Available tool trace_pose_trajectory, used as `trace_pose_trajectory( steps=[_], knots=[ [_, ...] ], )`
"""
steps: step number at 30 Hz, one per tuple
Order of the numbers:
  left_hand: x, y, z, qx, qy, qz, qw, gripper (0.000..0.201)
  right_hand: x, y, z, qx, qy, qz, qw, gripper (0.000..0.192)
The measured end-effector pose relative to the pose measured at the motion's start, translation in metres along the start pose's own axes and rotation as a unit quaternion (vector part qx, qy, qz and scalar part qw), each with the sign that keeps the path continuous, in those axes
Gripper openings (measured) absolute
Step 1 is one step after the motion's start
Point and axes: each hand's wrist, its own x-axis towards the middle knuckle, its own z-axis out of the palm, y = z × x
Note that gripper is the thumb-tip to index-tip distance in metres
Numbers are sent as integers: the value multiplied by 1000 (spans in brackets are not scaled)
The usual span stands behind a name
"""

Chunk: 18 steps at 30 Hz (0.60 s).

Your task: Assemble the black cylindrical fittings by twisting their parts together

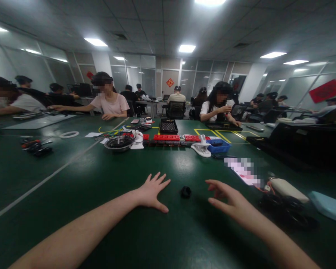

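On the left, our left hand (pixel 152 191) is spread palm-down over the green table (pixel 120 239), gripping nothing. Between our hands, touching neither, sits the small black piece (pixel 186 192); we judge it light and stiff, perhaps a little slick, hardly fragile, best pinched by its opposite sides. To its right, our right hand (pixel 229 200) hangs half-curled, thumb and fingers parted around nothing.
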Motion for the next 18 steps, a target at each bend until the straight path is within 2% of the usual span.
trace_pose_trajectory(
  steps=[2, 5, 7, 9, 13, 18],
  knots=[
    [0, 0, 1, 3, 3, -1, 1000, 105, 24, -17, 19, -46, -25, -12, 999, 56],
    [1, -1, 2, 12, 10, -4, 1000, 104, 48, -24, 43, -173, -35, -22, 984, 66],
    [1, 0, 1, 15, 10, -4, 1000, 105, 58, -25, 55, -250, -38, -7, 967, 58],
    [0, 1, 0, 15, 8, -4, 1000, 105, 62, -25, 65, -280, -35, 2, 959, 47],
    [-1, 4, -2, 8, 6, -5, 1000, 105, 47, -27, 75, -295, -27, 3, 955, 34],
    [-2, 3, -3, -3, -2, -5, 1000, 105, -8, -21, 71, -276, -58, -4, 960, 32]
  ],
)
